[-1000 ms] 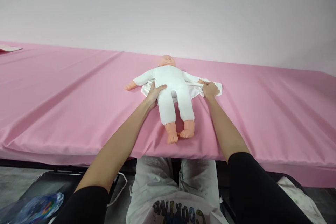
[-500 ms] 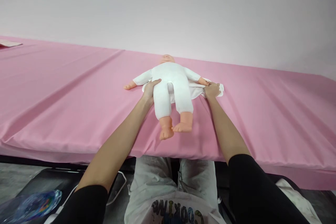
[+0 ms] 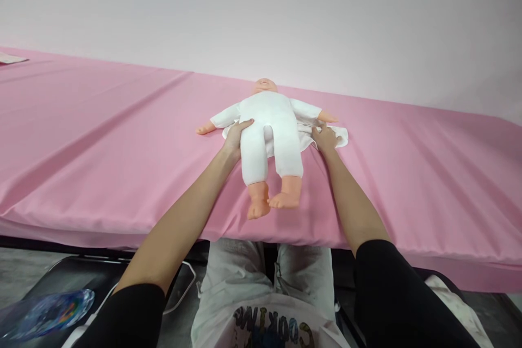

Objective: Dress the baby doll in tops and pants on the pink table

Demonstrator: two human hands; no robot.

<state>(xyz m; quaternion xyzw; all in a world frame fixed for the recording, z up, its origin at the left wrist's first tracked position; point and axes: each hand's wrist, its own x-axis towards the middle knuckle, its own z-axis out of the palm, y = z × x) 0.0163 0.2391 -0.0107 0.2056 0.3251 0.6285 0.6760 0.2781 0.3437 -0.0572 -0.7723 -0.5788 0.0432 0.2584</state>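
Observation:
A baby doll with a white fabric body lies on its back on the pink bed cover, head away from me and feet toward me. My left hand grips its hip on the left side, thumb on top and the other fingers hidden beneath. Partly under the doll is a crumpled white cloth, which sticks out on both sides. My right hand has bent fingers closed on this cloth, just below the doll's outstretched hand on the right; the fingertips are partly hidden.
The pink cover stretches across a long bed against a pale wall. A flat pale item lies at the far left. Below the edge are a black chair with a shiny clear plastic item, and a whitish cloth at right.
The doll's arm on the right has lifted off my right hand and points further outward. My right hand has shifted slightly left on the cloth. My left hand keeps its hold.

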